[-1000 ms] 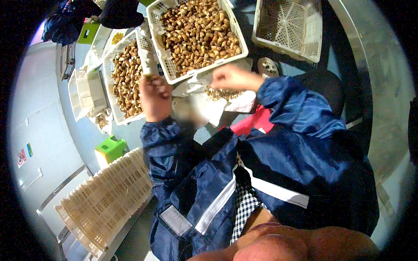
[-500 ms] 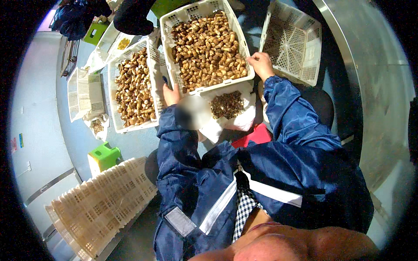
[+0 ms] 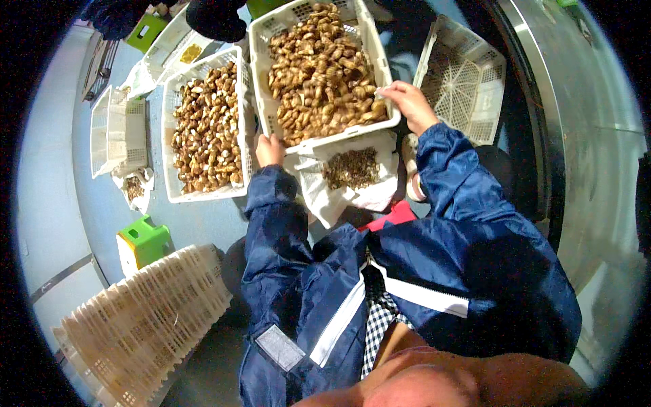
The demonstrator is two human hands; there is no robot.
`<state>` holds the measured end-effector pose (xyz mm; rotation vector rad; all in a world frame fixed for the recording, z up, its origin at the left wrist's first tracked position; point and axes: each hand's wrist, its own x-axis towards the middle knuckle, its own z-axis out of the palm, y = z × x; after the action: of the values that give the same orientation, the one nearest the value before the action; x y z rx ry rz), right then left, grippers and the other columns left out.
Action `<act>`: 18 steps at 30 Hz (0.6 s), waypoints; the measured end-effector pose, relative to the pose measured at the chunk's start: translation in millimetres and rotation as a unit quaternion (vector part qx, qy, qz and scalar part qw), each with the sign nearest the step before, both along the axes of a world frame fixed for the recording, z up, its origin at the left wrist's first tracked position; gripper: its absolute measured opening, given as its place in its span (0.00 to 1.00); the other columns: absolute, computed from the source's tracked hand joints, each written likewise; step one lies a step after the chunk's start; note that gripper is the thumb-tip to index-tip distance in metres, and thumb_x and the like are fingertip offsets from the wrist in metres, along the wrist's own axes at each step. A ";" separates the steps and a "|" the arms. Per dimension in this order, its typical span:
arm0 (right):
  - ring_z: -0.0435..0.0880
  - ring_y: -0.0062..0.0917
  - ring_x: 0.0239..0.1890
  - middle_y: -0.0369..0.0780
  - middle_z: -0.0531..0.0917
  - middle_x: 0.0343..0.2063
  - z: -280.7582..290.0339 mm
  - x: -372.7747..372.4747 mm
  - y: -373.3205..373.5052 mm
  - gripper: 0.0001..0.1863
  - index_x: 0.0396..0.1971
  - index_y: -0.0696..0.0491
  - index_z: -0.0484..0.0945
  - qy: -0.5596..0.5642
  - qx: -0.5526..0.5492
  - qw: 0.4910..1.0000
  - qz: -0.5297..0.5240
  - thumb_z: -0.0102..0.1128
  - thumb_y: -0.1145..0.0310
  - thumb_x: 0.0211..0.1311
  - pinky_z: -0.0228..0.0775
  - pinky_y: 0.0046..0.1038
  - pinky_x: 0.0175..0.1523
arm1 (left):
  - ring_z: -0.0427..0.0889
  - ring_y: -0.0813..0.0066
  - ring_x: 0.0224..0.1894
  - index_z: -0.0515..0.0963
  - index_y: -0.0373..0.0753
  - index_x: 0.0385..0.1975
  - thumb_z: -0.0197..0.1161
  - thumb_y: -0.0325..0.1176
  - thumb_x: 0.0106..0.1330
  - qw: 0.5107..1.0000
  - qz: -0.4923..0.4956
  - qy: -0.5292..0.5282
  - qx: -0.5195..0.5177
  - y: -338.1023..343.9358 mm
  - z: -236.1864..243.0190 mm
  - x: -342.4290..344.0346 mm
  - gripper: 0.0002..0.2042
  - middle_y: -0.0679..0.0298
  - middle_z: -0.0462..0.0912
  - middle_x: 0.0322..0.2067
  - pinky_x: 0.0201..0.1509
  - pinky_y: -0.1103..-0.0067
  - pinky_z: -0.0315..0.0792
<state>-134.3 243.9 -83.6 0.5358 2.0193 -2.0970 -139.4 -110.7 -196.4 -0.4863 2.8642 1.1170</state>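
Note:
A white plastic crate (image 3: 391, 114) of brown mushrooms (image 3: 319, 74) is between my hands, its near end above a white-lined container (image 3: 308, 183) that holds small dark scraps (image 3: 352, 168). My left hand (image 3: 269, 149) is closed on the crate's near left corner, with part of the fingers hidden by the wall. My right hand (image 3: 410, 105) grips the right rim near its front corner, thumb and fingers pinched over the edge. Some mushrooms look smeared by motion, and bare crate floor shows at the far right corner.
Left of it stands another white crate (image 3: 245, 136) of mushrooms. An open white crate (image 3: 468, 88) sits at the right. Stacked pale baskets (image 3: 146, 325) lean at lower left near a green stool (image 3: 146, 241). A red object (image 3: 393, 216) lies by my lap. A metal surface (image 3: 597, 169) borders the right.
The mushrooms in the held crate have shifted and heaped up, baring floor at its far end. Both hands remain on the crate. The view has moved slightly.

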 end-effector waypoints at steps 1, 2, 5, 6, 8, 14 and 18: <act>0.76 0.14 0.31 0.31 0.79 0.26 -4.7 1.9 3.2 0.06 0.27 0.54 0.78 -0.020 -0.021 0.999 -0.025 0.62 0.69 0.59 0.67 0.18 0.37 | 0.77 0.41 0.39 0.73 0.31 0.32 0.54 0.42 0.63 1.000 -0.014 -0.011 0.010 4.5 4.8 -1.0 0.16 0.42 0.79 0.32 0.43 0.60 0.70; 0.76 0.14 0.31 0.32 0.79 0.26 -6.1 -0.1 7.3 0.05 0.27 0.54 0.78 -0.034 -0.038 0.997 -0.050 0.61 0.70 0.60 0.67 0.19 0.37 | 0.77 0.41 0.39 0.73 0.32 0.32 0.55 0.42 0.64 0.999 -0.031 -0.017 -0.014 8.9 6.1 -1.2 0.16 0.42 0.79 0.32 0.43 0.60 0.70; 0.73 0.14 0.29 0.31 0.78 0.23 -1.1 0.5 -3.8 0.07 0.23 0.53 0.78 -0.017 -0.030 0.999 -0.039 0.63 0.68 0.58 0.64 0.19 0.35 | 0.78 0.42 0.38 0.73 0.32 0.33 0.56 0.42 0.63 0.999 0.007 0.010 -0.035 11.0 -0.6 -2.0 0.15 0.43 0.80 0.32 0.41 0.59 0.70; 0.73 0.14 0.29 0.31 0.78 0.23 18.5 -3.0 -29.7 0.08 0.23 0.53 0.78 -0.007 -0.017 1.000 -0.011 0.64 0.67 0.58 0.64 0.19 0.35 | 0.79 0.42 0.36 0.73 0.32 0.33 0.56 0.41 0.64 0.998 0.033 0.016 -0.060 -16.9 -4.7 -5.1 0.15 0.43 0.80 0.31 0.40 0.59 0.70; 0.72 0.13 0.28 0.30 0.77 0.22 33.8 7.0 -52.9 0.08 0.24 0.53 0.78 0.003 -0.035 0.999 0.025 0.64 0.66 0.58 0.62 0.17 0.34 | 0.80 0.48 0.29 0.74 0.32 0.33 0.58 0.41 0.63 0.998 0.026 -0.019 0.052 -52.3 -8.5 -15.3 0.15 0.45 0.79 0.23 0.36 0.60 0.72; 0.74 0.13 0.32 0.30 0.77 0.25 -11.4 2.5 -4.9 0.05 0.27 0.52 0.77 -0.054 -0.075 0.995 -0.031 0.61 0.69 0.61 0.64 0.17 0.39 | 0.80 0.49 0.31 0.71 0.32 0.32 0.56 0.41 0.64 0.997 0.021 0.032 -0.064 -5.7 -10.0 0.5 0.15 0.45 0.79 0.26 0.38 0.61 0.71; 0.75 0.13 0.33 0.31 0.78 0.26 -31.9 11.0 4.5 0.05 0.27 0.53 0.76 -0.036 -0.124 0.989 -0.067 0.59 0.70 0.62 0.66 0.19 0.41 | 0.79 0.43 0.39 0.73 0.35 0.38 0.56 0.41 0.62 0.999 0.006 -0.013 -0.052 11.1 5.0 2.4 0.15 0.45 0.81 0.32 0.43 0.60 0.71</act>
<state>-123.3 248.4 -115.5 0.7077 1.6932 -2.3248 -137.0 -99.7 -191.4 -0.5195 2.9119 0.9589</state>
